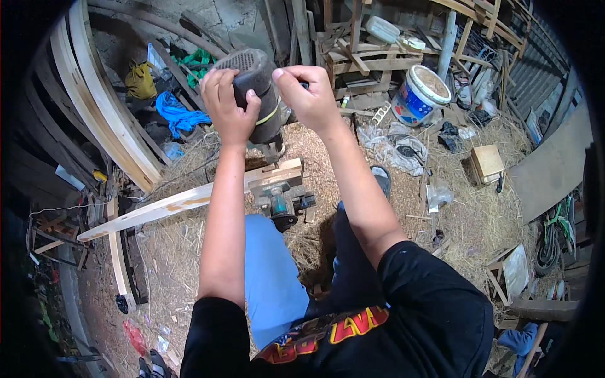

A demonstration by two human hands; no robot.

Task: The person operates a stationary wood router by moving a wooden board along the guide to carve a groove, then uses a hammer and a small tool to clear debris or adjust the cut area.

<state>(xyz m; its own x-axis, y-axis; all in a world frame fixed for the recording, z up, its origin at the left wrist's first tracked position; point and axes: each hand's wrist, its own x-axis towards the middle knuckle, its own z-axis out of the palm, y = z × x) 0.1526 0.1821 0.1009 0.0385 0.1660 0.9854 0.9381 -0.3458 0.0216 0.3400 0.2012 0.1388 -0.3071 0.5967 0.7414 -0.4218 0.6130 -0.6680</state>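
Observation:
In front of me stands a bulky dark power tool [263, 94] with a vented round top and a yellow band. Its narrow metal lower end meets a pale wooden beam [167, 203]. My left hand [230, 106] is closed against the tool's left side, fingers curled near the vents. My right hand [307, 96] is closed at its right side, around a small dark handle that is mostly hidden. Below the tool, the beam's near end rests by a teal and black metal device [278, 203], vise-like in shape, between my knees.
Wood shavings and straw cover the ground. Long curved boards [94, 94] lean at the left, near a blue plastic bag [179, 113]. A white bucket [421, 96] stands far right of the tool, before stacked wood scraps [378, 60]. A small wooden box [486, 165] sits farther right.

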